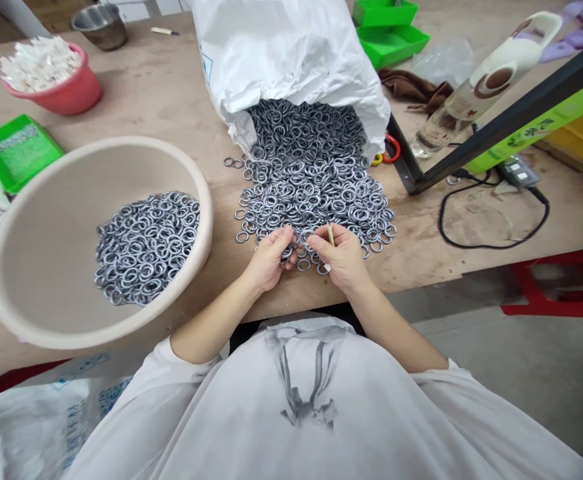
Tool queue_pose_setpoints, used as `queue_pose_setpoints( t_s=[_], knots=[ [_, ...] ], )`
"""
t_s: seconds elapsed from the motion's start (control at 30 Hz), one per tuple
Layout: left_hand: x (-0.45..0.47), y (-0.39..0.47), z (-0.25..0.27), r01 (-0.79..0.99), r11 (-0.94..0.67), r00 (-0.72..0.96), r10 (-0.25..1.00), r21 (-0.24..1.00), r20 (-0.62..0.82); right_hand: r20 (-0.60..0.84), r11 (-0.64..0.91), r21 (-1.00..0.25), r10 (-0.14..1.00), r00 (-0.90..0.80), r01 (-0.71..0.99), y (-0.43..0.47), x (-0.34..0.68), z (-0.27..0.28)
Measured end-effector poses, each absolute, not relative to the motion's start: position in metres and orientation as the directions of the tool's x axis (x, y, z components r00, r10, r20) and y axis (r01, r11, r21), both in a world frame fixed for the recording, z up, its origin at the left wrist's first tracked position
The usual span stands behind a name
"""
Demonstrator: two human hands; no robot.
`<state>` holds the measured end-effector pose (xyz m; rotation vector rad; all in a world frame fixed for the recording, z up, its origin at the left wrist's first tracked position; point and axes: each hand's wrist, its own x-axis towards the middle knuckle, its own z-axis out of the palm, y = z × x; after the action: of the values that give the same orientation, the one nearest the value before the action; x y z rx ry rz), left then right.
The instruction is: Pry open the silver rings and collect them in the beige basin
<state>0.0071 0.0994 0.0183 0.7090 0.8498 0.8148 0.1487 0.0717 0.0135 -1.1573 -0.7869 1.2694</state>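
Observation:
A heap of grey metal rings (316,193) spreads over the wooden table, spilling from the mouth of a white woven sack (291,53). At the heap's near edge my left hand (274,257) is closed around a few of the rings. Just to its right, my right hand (340,257) grips a thin, light-coloured stick-like tool (330,233), its lower tip showing under the palm. The fingertips of this hand are close to the rings; whether they also pinch one I cannot tell. On the left stands a large beige basin (46,267) with many more rings (146,247) in it.
A red bowl (66,87) of white pieces, a green tray (18,153) and a metal bowl (100,27) stand at the left. To the right are a black metal frame (416,173), a water bottle (471,93), a looped black cable (444,227) and green bins (391,43).

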Motion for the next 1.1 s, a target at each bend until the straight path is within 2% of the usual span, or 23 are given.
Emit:
queue_pose_setpoints(
  t_s=[0.2,0.3,0.47,0.67,0.73,0.8,0.93,1.0,1.1],
  knots=[
    [0.009,0.096,0.013,-0.271,0.44,0.407,0.858,0.856,-0.312,-0.154,-0.12,-0.959,0.981,0.116,-0.259,0.065,0.141,0.011],
    [0.007,0.096,0.013,-0.246,0.431,0.436,0.849,0.868,-0.298,-0.124,-0.09,-0.972,0.982,0.144,-0.218,0.064,0.139,0.009],
    [0.005,0.097,0.015,-0.244,0.483,0.505,0.803,0.841,-0.315,-0.042,-0.016,-0.983,0.989,0.143,-0.183,0.069,0.144,0.011],
    [0.006,0.096,0.017,-0.252,0.524,0.513,0.786,0.814,-0.347,-0.03,-0.024,-0.995,0.998,0.059,-0.099,0.069,0.148,0.01],
    [0.005,0.096,0.018,-0.246,0.531,0.506,0.784,0.811,-0.36,-0.016,-0.014,-1.0,0.995,0.102,-0.019,0.068,0.15,0.01],
    [0.005,0.097,0.018,-0.251,0.54,0.489,0.787,0.803,-0.377,0.076,0.055,-0.987,0.987,0.14,0.148,0.066,0.152,0.011],
    [0.005,0.098,0.019,-0.297,0.543,0.449,0.806,0.786,-0.386,0.28,0.232,-0.817,0.96,0.011,0.528,0.061,0.156,0.013],
    [0.005,0.098,0.02,-0.313,0.549,0.443,0.806,0.775,-0.392,0.292,0.259,-0.749,0.955,-0.048,0.61,0.059,0.157,0.012],
    [0.006,0.098,0.021,-0.315,0.558,0.442,0.802,0.767,-0.402,0.289,0.263,-0.714,0.955,-0.068,0.649,0.058,0.157,0.01]
  ],
)
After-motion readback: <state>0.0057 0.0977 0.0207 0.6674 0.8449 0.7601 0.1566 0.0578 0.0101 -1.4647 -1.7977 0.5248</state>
